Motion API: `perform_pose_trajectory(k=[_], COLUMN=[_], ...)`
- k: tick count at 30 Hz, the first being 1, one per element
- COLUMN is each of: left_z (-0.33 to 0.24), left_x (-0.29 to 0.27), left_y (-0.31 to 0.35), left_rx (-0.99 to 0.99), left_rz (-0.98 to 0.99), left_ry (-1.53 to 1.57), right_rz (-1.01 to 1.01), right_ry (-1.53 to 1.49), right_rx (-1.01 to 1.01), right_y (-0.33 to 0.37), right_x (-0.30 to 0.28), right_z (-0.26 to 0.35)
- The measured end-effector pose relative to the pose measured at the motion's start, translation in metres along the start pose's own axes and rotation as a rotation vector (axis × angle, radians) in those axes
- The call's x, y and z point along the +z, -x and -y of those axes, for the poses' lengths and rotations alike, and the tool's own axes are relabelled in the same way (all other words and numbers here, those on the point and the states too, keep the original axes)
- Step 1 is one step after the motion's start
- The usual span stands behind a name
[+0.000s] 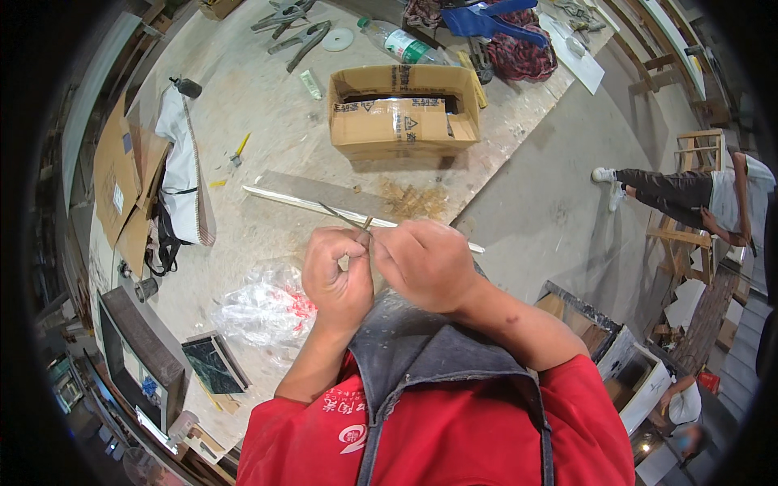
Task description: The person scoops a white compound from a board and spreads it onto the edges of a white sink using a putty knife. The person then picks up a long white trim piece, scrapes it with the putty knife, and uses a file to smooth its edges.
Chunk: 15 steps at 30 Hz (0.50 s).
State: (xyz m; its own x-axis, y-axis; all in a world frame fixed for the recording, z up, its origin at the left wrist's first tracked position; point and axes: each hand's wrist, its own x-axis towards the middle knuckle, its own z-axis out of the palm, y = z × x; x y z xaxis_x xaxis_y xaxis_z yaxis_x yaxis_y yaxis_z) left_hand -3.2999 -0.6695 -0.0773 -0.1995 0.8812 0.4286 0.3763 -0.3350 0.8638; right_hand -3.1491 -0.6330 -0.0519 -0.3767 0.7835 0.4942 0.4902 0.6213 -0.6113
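My left hand [332, 279] and my right hand [425, 266] meet close together in front of my chest, above the near edge of the table. The left one is curled, its thumb and forefinger pinched on a thin dark stick [340, 215] that sticks out toward the upper left. My right fingers are closed against the same spot, where a short brownish tip [368, 223] shows; whether it belongs to the stick I cannot tell. What lies inside the right hand is hidden. Behind both hands a long white strip [284, 198] lies across the table.
Beyond lies a cardboard box [397, 147], with brown shavings [415, 201] before it. A crumpled clear plastic bag [259, 314] rests left of my hands. Spring clamps [300, 40], a plastic bottle [405, 46] and a blue dustpan [490, 22] sit at the back. People are at the right.
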Motion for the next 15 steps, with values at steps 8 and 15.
perform_pose_trajectory(k=[8, 15], left_z=[-0.002, 0.006], left_x=[-0.002, -0.002], left_y=[-0.006, -0.012], left_rx=[0.028, 0.142], left_rz=[-0.065, -0.015], left_ry=[-0.065, -0.088], right_rz=[0.032, 0.045], right_ry=[0.119, 0.053], right_rx=[-0.023, 0.015], right_y=[0.01, 0.002], right_x=[-0.003, 0.008], right_z=[-0.003, -0.009])
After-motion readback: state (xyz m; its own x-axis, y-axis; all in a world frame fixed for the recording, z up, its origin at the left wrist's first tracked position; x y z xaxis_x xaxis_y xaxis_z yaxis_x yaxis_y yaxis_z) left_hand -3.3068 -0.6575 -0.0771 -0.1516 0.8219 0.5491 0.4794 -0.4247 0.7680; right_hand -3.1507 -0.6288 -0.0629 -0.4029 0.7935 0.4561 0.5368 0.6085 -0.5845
